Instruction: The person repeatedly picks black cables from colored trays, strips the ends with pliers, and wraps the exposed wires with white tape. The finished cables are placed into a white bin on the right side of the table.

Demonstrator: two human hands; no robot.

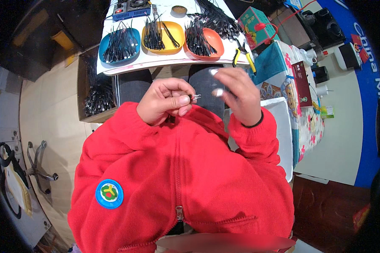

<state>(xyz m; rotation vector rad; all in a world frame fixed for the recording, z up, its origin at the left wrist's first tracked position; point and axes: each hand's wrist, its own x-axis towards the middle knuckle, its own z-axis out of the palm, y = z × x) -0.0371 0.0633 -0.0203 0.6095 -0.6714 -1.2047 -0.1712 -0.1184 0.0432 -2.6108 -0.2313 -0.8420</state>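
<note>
My left hand [166, 101] is closed, thumb against fingers, on the end of a black cable [195, 97] with short bare wire tips poking out to the right. The rest of that cable is mostly hidden by the hand. To its right, my right hand [242, 95] is raised with fingers apart and holds nothing. White coverings are on the tips of its thumb and a finger. Beyond the hands, a blue bowl [137, 38], a yellow bowl [171, 46] and an orange bowl [216, 41] stand in a row, each with bundles of black cables.
Yellow-handled pliers [252, 64] lie at the right of the white table [154, 63]. Behind the bowls are a blue device [132, 13], a small round tin [179, 11] and a cable heap [223, 21]. A white bin [285, 139] stands right; a cable-filled box [81, 90] stands left.
</note>
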